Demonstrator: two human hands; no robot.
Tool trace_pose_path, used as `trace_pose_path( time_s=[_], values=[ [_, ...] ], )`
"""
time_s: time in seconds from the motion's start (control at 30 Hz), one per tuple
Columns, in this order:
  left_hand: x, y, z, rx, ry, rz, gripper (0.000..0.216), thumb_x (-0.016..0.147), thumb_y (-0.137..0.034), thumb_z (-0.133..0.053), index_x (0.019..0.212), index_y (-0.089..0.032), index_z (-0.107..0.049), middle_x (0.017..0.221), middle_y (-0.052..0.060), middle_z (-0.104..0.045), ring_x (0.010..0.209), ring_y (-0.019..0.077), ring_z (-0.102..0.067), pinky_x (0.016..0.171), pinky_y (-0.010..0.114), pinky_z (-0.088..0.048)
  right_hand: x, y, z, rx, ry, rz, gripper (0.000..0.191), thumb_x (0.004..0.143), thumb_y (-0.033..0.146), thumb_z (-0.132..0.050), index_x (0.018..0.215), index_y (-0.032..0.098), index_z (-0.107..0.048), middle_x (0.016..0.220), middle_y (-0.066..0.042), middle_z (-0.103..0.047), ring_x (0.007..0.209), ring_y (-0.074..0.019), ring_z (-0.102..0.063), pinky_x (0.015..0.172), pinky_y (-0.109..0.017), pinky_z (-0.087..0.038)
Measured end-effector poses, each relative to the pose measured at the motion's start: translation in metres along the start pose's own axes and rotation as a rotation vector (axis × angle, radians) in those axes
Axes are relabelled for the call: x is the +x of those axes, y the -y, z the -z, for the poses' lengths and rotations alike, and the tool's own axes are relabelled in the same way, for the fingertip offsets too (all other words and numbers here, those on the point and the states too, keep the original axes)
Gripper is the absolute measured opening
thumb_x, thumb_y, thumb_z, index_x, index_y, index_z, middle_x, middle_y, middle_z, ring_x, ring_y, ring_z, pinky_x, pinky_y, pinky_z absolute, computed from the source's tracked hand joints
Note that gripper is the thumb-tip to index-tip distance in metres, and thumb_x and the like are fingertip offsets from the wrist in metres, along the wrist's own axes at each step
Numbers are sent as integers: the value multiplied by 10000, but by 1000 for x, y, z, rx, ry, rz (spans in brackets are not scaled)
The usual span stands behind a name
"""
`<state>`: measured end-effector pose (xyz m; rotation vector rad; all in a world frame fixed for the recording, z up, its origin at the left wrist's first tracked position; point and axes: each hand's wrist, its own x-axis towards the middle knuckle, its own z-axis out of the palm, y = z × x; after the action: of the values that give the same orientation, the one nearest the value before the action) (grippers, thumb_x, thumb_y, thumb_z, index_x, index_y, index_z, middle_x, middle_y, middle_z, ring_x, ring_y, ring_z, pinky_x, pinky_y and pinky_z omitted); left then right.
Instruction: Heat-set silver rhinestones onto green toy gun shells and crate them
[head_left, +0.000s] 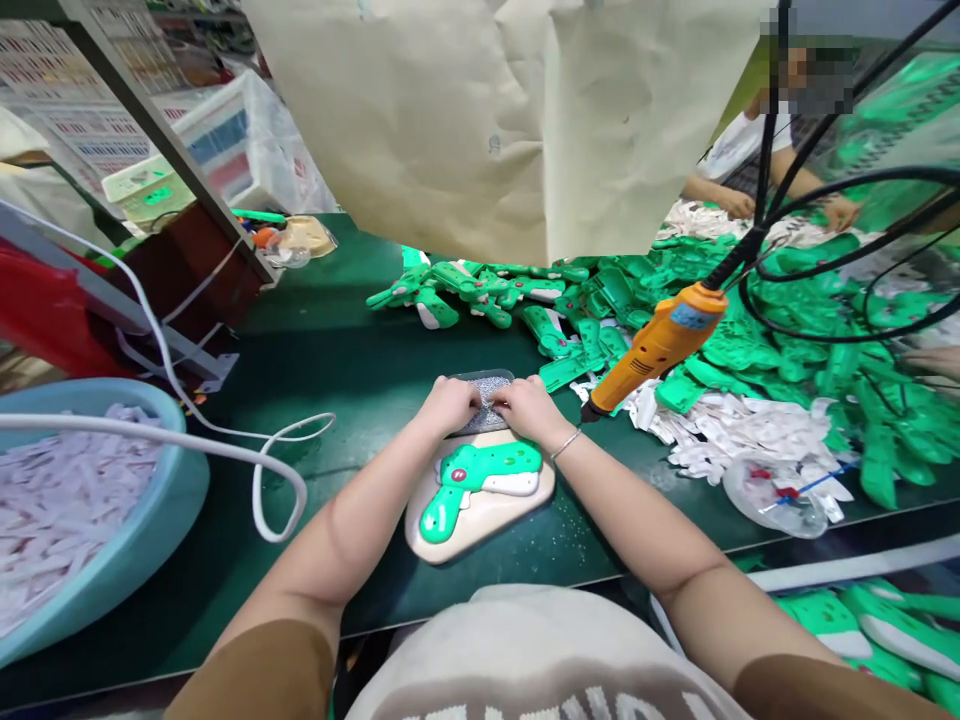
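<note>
My left hand (451,404) and my right hand (528,406) reach into a dark tray (459,431) from its two sides. Small silvery pieces that look like screws (491,386) fill the tray. The fingertips of both hands are drawn together among them, and whatever they pinch is too small to make out. Just in front of the tray, a green and white toy gun (487,465) with a red button rests on a pale, rounded holding block (469,540). My forearms pass on either side of this block.
An orange electric screwdriver (656,345) hangs at the right on a black cable. Green toy shells (780,330) and white parts (720,435) are heaped behind it. A blue tub (191,480) of white pieces stands left, near a looping white cable (281,535). Another person's hands (840,212) work at the far right.
</note>
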<state>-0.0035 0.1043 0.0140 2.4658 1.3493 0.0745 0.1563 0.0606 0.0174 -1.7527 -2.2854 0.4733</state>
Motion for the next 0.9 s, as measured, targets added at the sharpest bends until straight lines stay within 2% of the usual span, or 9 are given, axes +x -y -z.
trace_pose_path(
  time_s=[0.07,0.2,0.3,0.47,0.6,0.73,0.8,0.9],
  values=[
    [0,-1,1,-17,-16,11,196,770,-67,-619,736,-197,-763,832,65,-792,908,265,-706,905,377,-428,-3,-3,1,149,-78,-73,203,882,122,-625,1018,168,-768,965,-108,-791,943,-225,-706,915,-361,-466],
    [-13,0,5,-93,-104,51,210,826,-96,-605,890,-197,-777,941,75,-796,952,257,-707,892,357,-463,-31,-21,2,500,-200,-155,56,796,231,-730,795,175,-737,789,-45,-760,731,-178,-675,711,-287,-515],
    [-36,-1,4,-189,-154,71,186,874,-174,-603,912,-217,-780,954,43,-796,911,220,-712,826,306,-502,-60,-36,-4,631,-227,-65,150,803,314,-715,724,186,-717,712,-27,-719,686,-172,-653,676,-295,-526],
    [-68,-13,-14,-572,-155,51,94,803,-219,-693,770,-220,-781,825,19,-779,825,211,-706,761,297,-534,-81,-45,-26,676,-377,104,235,841,370,-691,696,185,-698,833,-74,-728,815,-186,-682,784,-346,-567],
    [-69,-23,-26,-596,-153,18,92,759,-156,-725,725,-219,-781,814,30,-767,809,205,-697,771,306,-530,-84,-50,-34,651,-406,129,221,874,337,-665,728,183,-727,810,-82,-744,786,-186,-703,771,-344,-583],
    [-69,-24,-30,-517,-136,30,85,767,-171,-734,739,-227,-791,787,27,-744,787,200,-688,749,302,-526,-86,-55,-18,481,-267,255,192,906,286,-629,823,197,-778,901,-86,-777,832,-192,-724,788,-337,-575],
    [-76,-24,-32,-440,-102,-45,111,805,-186,-698,777,-226,-798,820,39,-739,807,201,-688,761,304,-527,-76,-51,-7,361,-231,282,202,924,252,-601,863,196,-786,908,-84,-782,864,-197,-720,830,-345,-554],
    [-90,-28,-29,-243,-77,-175,195,878,-214,-604,834,-209,-794,882,83,-724,837,227,-676,773,333,-527,-41,-34,6,140,-199,213,211,938,227,-581,952,180,-787,972,-103,-782,949,-223,-691,878,-361,-505]
  ],
)
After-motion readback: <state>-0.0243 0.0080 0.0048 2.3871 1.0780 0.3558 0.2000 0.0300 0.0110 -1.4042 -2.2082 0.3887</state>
